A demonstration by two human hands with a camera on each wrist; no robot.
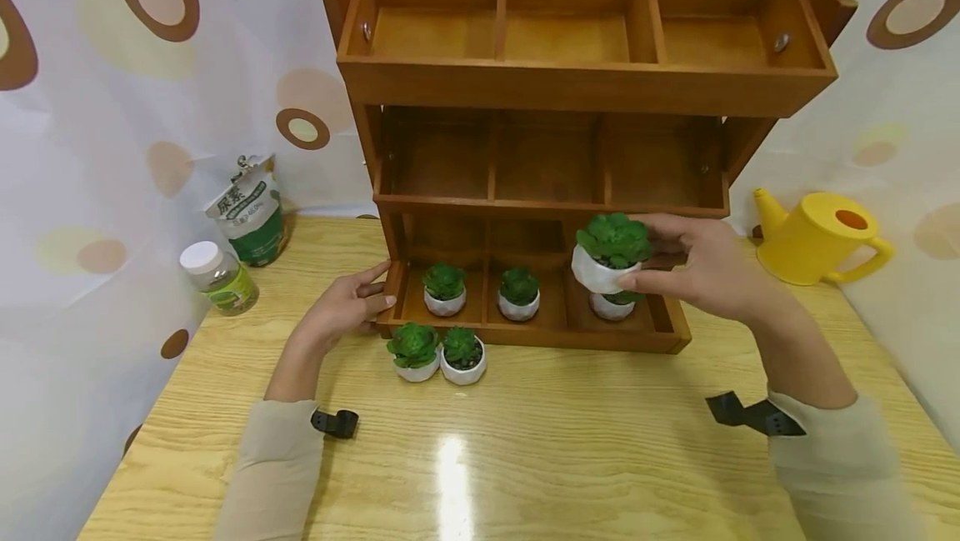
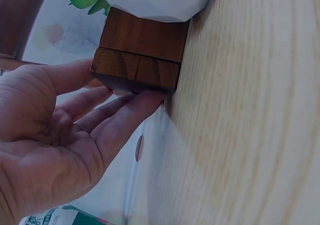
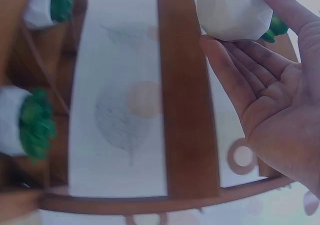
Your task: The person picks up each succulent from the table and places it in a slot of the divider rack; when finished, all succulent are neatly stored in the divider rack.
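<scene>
My right hand (image 1: 697, 262) grips a white faceted pot with a green artificial succulent (image 1: 612, 241), fingers and thumb on its sides. It is held above the right compartment of the bottom tier, partly covering another potted succulent (image 1: 613, 306) there. In the right wrist view the held pot (image 3: 232, 12) sits between thumb and fingers. My left hand (image 1: 341, 308) touches the left end of the wooden shelf (image 1: 525, 337). Fairly straight fingers lie against the side of its end (image 2: 135, 70) in the left wrist view.
Potted succulents stand in the left (image 1: 444, 289) and middle (image 1: 518, 293) bottom compartments. Two more (image 1: 415, 352) (image 1: 462, 355) are on the table before the shelf. Left are a white-capped jar (image 1: 219, 278) and a green-white pouch (image 1: 253, 212); right, a yellow watering can (image 1: 813, 241).
</scene>
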